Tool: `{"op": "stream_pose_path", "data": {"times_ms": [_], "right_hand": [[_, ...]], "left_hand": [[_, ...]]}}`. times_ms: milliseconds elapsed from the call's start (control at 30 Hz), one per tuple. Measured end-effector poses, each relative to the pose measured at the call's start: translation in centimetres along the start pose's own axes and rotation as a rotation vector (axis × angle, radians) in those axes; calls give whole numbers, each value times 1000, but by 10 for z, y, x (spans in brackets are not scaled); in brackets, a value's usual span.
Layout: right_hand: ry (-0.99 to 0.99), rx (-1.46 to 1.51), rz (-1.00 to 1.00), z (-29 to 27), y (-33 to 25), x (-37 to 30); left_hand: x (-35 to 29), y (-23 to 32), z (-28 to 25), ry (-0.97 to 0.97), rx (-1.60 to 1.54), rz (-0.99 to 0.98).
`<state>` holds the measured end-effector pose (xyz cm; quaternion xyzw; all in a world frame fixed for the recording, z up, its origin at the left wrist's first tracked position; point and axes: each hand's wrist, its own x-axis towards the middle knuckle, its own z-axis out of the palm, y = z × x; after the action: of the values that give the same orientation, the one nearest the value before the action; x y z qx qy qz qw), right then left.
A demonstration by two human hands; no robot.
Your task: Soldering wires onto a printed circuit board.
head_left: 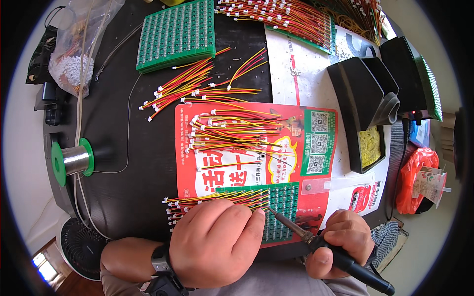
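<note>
My right hand (pixel 339 241) grips the black handle of a soldering iron (pixel 356 269). Its metal tip reaches down to a green circuit board (pixel 280 223) on the table in front of me. My left hand (pixel 217 241) is closed over the board's left side, thumb and forefinger pinched at the wire ends right by the tip. Under and beyond that hand lie rows of red, yellow and black connector wires (pixel 237 198), their white plugs pointing left. The palm side of the left hand is hidden.
Loose connector wires (pixel 237 132) lie on a red printed sheet (pixel 316 195). Beyond are a stack of green boards (pixel 175 34) and a wired board (pixel 321 34). Left is a solder spool (pixel 76 159); right, an iron stand (pixel 353 118) with a yellow sponge (pixel 370 147).
</note>
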<state>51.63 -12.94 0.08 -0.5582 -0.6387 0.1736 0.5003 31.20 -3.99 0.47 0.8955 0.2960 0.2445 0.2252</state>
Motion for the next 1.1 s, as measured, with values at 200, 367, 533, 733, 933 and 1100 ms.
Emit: {"op": "stream_pose_path", "data": {"times_ms": [200, 367, 533, 733, 933, 1100], "right_hand": [[6, -32, -33, 4, 0, 0], [64, 4, 12, 2, -2, -2], [31, 3, 6, 1, -1, -2], [46, 14, 25, 2, -2, -2], [43, 6, 16, 3, -3, -2], [13, -5, 34, 1, -5, 0]], "left_hand": [[-1, 0, 1, 5, 9, 10], [1, 1, -2, -34, 54, -7], [0, 0, 0, -9, 27, 11], [-3, 2, 1, 46, -3, 33], [-3, 3, 3, 32, -16, 8], [-4, 3, 3, 30, -2, 6]]}}
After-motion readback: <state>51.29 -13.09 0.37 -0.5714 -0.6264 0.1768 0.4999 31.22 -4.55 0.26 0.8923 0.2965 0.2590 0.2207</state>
